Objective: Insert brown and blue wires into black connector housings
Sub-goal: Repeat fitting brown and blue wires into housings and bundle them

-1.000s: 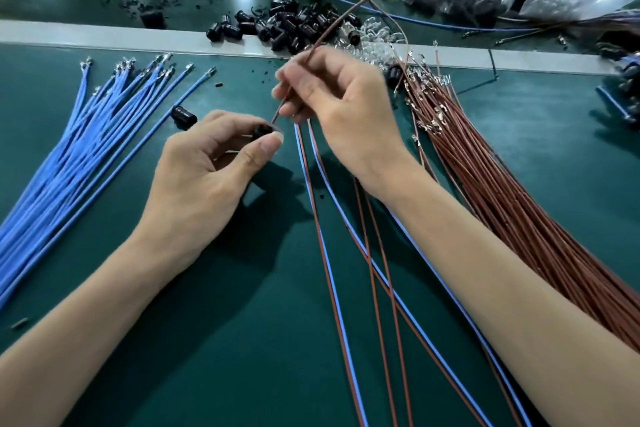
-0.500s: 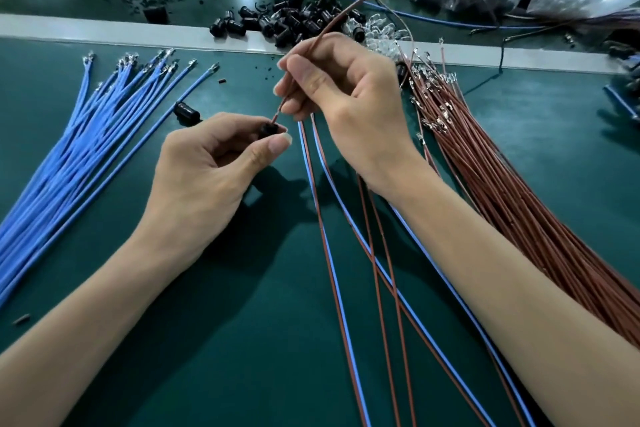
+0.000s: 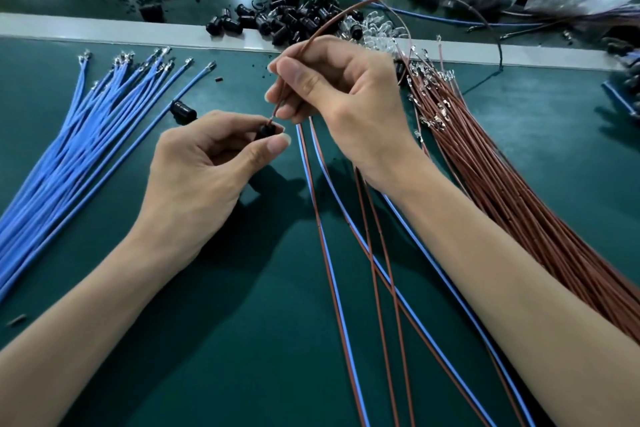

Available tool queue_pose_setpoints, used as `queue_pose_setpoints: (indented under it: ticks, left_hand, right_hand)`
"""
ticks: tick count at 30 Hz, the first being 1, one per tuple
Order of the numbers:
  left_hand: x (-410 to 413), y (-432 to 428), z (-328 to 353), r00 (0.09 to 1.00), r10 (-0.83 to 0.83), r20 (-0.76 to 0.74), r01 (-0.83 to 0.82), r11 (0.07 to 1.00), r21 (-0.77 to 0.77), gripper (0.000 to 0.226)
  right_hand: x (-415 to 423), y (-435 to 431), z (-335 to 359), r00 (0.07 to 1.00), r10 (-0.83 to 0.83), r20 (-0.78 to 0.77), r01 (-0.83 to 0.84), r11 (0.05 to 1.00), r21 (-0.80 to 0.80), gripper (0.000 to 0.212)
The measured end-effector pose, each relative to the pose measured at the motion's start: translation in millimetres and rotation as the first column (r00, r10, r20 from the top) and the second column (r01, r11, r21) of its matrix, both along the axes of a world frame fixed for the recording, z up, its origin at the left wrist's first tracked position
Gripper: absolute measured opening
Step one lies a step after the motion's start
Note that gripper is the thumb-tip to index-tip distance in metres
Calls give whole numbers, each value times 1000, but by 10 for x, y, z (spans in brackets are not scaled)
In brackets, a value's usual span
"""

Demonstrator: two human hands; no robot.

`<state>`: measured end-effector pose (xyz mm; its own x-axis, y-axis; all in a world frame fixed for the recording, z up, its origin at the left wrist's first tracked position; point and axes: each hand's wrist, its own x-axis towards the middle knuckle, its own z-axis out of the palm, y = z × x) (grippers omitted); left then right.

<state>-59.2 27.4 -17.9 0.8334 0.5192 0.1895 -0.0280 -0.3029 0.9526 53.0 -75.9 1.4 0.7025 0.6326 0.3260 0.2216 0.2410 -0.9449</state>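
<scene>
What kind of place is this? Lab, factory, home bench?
Likely a wire-harness assembly bench in a factory: bundles of blue wires and brown wires with crimped ends, a pile of black housings, a green mat.

The mat (image 3: pixel 242 340) was dark teal, crossed by a pale grey strip (image 3: pixel 86 29). The left wire bundle (image 3: pixel 69 156) was blue, the right wire bundle (image 3: pixel 502 191) reddish brown with silvery tips; the looped wire (image 3: pixel 349 9) was brown, the held housing (image 3: pixel 266 130) and the housing pile (image 3: pixel 294 19) black.

Bare mat (image 3: pixel 249 340) between wire bundles (image 3: pixel 62 163)
</scene>
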Motion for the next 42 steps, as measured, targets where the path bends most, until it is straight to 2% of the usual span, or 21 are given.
queue_pose_setpoints:
  ticks: [7, 15, 20, 26, 30, 36, 42]
  left_hand:
    - [9, 1, 12, 999, -33, 17, 33, 999, 25, 23]
    - [-4, 18, 3, 999, -18, 46, 22, 998, -66, 18]
    - [6, 19, -16, 998, -14, 60, 18, 998, -67, 15]
    - [9, 58, -20, 991, -9, 133, 31, 986, -165, 13]
    - [11, 75, -25, 986, 2, 169, 32, 980, -196, 14]
    - [32, 111, -1, 981, 93, 168, -23, 925, -380, 20]
    - [18, 67, 16, 985, 3, 174, 58, 937, -345, 24]
  right_hand:
    - [7, 2, 5, 1000, -30, -7, 30, 1000, 3, 11]
    - [6, 2, 4, 999, 22, 31, -21, 998, -57, 6]
    - [25, 2, 10, 1000, -21, 7, 21, 1000, -21, 7]
    - [40, 3, -5, 990, -134, -44, 135, 991, 13, 7]
    - [16, 14, -13, 988, -136, -79, 139, 990, 38, 7]
    - [4, 16, -19, 987, -110, -117, 120, 990, 77, 5]
    - [-51, 51, -40, 993, -71, -97, 78, 994, 79, 7]
